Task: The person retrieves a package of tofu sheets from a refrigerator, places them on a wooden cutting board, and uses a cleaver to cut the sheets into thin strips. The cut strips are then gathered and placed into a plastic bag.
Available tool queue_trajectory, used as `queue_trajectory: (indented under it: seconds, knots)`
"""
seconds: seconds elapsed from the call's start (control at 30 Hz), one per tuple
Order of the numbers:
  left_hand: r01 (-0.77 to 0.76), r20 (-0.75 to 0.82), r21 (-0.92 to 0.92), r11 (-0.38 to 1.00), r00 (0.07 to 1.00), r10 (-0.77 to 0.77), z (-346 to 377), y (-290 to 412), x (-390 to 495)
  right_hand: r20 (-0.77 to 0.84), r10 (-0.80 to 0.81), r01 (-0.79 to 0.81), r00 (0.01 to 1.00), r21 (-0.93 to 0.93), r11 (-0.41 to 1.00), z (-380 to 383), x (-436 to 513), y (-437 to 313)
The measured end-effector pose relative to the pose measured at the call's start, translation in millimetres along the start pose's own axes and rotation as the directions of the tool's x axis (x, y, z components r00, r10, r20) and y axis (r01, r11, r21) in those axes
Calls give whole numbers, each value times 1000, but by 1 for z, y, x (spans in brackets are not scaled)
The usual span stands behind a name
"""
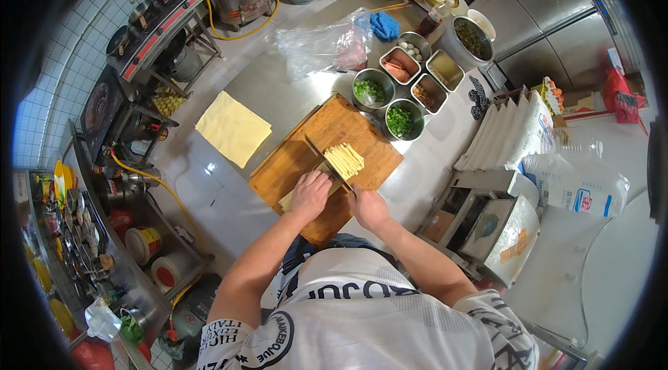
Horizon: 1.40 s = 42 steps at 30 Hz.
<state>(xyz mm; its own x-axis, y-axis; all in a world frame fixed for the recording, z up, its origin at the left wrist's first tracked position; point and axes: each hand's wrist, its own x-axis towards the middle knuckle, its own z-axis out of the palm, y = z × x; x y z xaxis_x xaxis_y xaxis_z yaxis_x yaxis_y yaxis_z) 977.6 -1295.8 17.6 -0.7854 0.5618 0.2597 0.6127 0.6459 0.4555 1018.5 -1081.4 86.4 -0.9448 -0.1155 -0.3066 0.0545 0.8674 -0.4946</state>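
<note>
On a wooden cutting board (373, 148), my right hand (369, 208) grips the handle of a wide-bladed kitchen knife (327, 162). My left hand (311, 193) presses a folded strip of pale yellow dough (287, 201), its fingertips close beside the blade. Just right of the knife lies a pile of cut dough strips, like noodles (344, 160). A flat sheet of the same yellow dough (234, 129) rests at the left, partly on the steel table. Where the blade's lower edge meets the dough is hidden.
Steel bowls of chopped green onion (369, 89) (399, 121) stand behind the board, near containers of meat slices (399, 65) and brown bits (429, 93). Clear plastic bags (323, 43) and a blue cloth (384, 26) lie farther back. A stove (164, 28) stands left; a metal machine (490, 229) right.
</note>
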Motion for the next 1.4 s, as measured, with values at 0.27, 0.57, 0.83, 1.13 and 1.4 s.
queue_trajectory:
  seconds: [0.27,0.57,0.83,1.13,1.4]
  knots:
    - [-4,-80,-18,1000,997,3,0,2,0,121,88,-83,989,-44,996,-32,-51,5]
    - [12,-45,-12,1000,999,-13,0,0,-3,42,14,-15,999,27,1000,-15,-22,-1]
    - [-5,-67,-9,1000,998,5,3,-5,-7,51,44,-42,998,-34,999,-14,-41,3]
    - [21,-81,-38,999,996,-24,-3,-1,-7,36,0,-2,999,50,999,-23,-37,-7]
    - [7,5,-2,1000,1000,-7,-3,-5,-9,61,60,-62,996,21,998,5,-16,-8]
